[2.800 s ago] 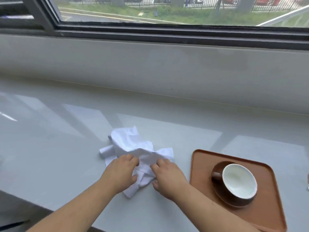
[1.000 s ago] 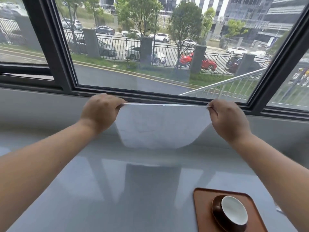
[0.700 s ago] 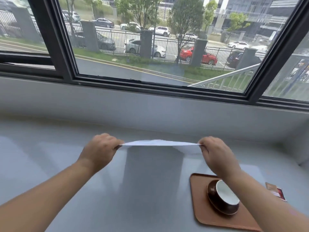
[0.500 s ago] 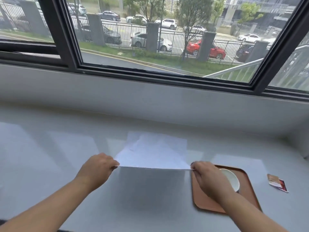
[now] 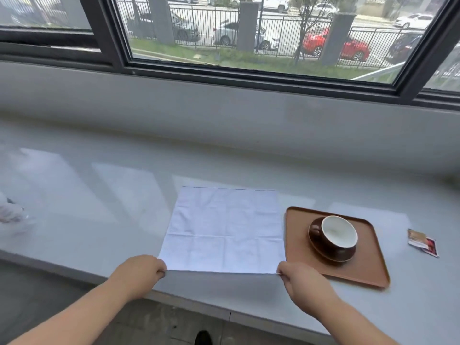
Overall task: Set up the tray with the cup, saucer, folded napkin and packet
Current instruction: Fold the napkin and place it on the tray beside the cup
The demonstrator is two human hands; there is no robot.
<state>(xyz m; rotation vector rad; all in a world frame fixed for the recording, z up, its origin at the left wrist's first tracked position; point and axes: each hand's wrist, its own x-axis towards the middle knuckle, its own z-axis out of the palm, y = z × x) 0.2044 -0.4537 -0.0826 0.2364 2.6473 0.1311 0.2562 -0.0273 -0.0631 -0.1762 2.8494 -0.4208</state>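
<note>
On the tabletop [image 5: 99, 207] the napkin [image 5: 224, 230] lies flat; left hand [image 5: 139, 271] and right hand [image 5: 302, 280] pinch its near corners, seemingly slightly lifted.

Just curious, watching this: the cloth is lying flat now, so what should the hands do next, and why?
Probably fold it in half. The napkin lies spread flat on the counter, the left hand and right hand pinching its near corners. Lifting these onto the far edge starts the fold it needs before joining the cup on the tray.

Blurred white object [image 5: 10, 211] cut off at left edge; packet [image 5: 422, 242] print illegible.
</note>
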